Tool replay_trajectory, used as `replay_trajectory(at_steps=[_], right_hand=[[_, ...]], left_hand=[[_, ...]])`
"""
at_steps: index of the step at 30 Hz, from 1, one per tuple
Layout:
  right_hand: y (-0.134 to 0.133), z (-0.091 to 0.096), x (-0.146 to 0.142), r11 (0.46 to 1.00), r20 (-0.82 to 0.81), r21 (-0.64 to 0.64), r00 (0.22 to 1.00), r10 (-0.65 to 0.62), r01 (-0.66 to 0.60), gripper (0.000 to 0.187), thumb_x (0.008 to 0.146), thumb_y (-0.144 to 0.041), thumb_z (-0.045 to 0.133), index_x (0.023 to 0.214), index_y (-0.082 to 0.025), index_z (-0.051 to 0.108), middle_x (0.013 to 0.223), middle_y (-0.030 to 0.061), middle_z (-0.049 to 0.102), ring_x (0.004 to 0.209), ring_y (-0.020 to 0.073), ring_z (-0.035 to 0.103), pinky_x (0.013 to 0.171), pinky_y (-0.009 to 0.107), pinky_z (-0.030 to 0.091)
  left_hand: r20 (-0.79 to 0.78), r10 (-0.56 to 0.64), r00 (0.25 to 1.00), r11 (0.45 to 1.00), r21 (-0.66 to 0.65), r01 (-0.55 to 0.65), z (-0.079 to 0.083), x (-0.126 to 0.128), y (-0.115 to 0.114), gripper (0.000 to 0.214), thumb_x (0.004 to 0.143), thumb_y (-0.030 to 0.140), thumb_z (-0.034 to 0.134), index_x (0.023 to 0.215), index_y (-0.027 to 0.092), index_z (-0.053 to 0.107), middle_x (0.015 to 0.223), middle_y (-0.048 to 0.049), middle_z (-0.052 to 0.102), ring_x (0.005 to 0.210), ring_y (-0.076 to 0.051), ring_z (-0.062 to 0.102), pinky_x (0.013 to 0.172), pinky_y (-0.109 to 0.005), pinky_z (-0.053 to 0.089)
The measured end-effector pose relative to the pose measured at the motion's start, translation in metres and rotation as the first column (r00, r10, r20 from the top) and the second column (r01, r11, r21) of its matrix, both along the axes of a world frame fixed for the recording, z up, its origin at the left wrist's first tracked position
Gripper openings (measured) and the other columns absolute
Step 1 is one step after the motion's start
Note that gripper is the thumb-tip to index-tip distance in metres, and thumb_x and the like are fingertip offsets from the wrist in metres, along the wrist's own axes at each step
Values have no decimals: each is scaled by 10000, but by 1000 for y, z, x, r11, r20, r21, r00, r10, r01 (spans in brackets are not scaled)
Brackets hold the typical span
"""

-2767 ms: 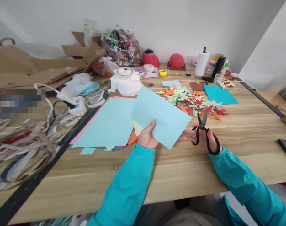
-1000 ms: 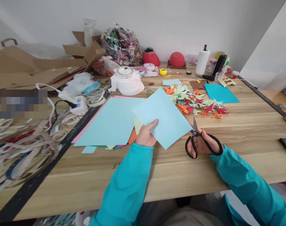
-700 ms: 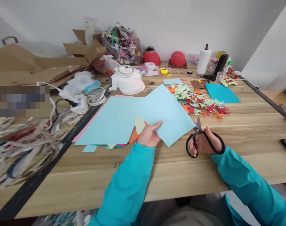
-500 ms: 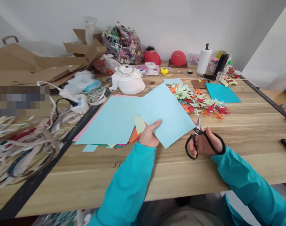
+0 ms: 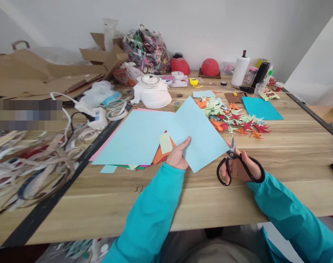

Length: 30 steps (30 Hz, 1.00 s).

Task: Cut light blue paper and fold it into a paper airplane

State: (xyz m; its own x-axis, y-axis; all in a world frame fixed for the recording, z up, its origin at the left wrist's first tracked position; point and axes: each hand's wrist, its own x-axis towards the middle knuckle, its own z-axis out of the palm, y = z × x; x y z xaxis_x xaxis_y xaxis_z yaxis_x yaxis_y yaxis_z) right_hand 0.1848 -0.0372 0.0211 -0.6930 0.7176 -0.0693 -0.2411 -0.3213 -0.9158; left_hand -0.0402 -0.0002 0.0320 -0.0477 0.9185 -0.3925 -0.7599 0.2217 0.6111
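My left hand (image 5: 179, 156) pinches the lower edge of a light blue paper sheet (image 5: 199, 133), held just above the wooden table (image 5: 224, 204). My right hand (image 5: 239, 168) grips black scissors (image 5: 234, 164), fingers through the handles, with the blades at the sheet's right corner. Under the held sheet lies a stack of coloured paper (image 5: 133, 137) topped by another light blue sheet. A small pale green slip (image 5: 165, 143) rests beside my left thumb.
A heap of folded paper shapes (image 5: 232, 118) and a teal sheet (image 5: 261, 108) lie to the far right. White bowl-like container (image 5: 152, 95), tape rolls (image 5: 115, 111), cardboard (image 5: 46, 76) and tangled strips (image 5: 26, 164) crowd the left. A paper towel roll (image 5: 240, 70) stands at the back.
The scissors went from blades pointing up, away from the sheet, to blades at the sheet's right corner. The camera view drifted slightly; my left hand kept its hold.
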Motion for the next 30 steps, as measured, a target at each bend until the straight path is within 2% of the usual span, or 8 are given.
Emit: replay_trajectory(at_steps=[6,12,15,18,21,27,30], right_hand=[[-1,5,-2,998,-63,-39,997,49,-52,747,791,-704,314,1368,-230,290,795,75,638,583,192,608,581,390,492],[-1,7,-3,996,-155,-45,986,64,-72,690,820,-656,336,1375,-254,260,836,74,638,585,191,619,565,353,480],[-1,7,-3,997,-127,-39,990,67,-72,699,822,-667,313,1379,-249,253,858,80,639,588,185,619,570,351,481],[-1,6,-3,997,-74,-38,995,71,-74,728,816,-691,272,1384,-236,244,856,81,637,582,179,612,575,361,483],[-1,6,-4,996,-60,-51,995,74,-77,743,812,-694,281,1388,-226,233,847,82,633,575,181,604,563,360,479],[-1,4,-7,998,-121,-45,992,40,-46,675,849,-634,294,1380,-221,244,870,80,624,586,164,592,564,319,460],[-1,2,-8,998,-126,-26,991,47,-51,703,829,-642,334,1369,-199,266,855,81,619,554,158,571,552,331,459]], left_hand=[[-103,161,982,987,38,-158,2,3,0,326,681,87,695,1000,140,653,880,-77,720,916,-240,661,919,-375,502],[-25,81,996,997,-11,-81,5,2,-1,250,699,120,686,947,142,669,844,-63,722,915,-233,661,929,-365,496],[-78,119,990,993,17,-118,3,3,-1,322,655,82,714,967,143,661,835,-68,721,929,-234,657,931,-367,492],[-148,203,968,979,63,-195,1,5,-1,382,619,64,737,986,134,655,881,-89,717,940,-237,652,929,-387,488],[-205,281,938,959,96,-267,-1,9,0,357,616,97,752,962,123,665,963,-107,703,929,-232,654,919,-397,493],[-317,387,866,922,104,-374,-5,14,0,270,661,160,739,919,109,675,1046,-122,678,958,-229,642,912,-390,500],[-371,424,826,905,136,-403,-7,15,0,277,645,175,753,902,105,678,1029,-120,684,967,-226,638,935,-391,483]])
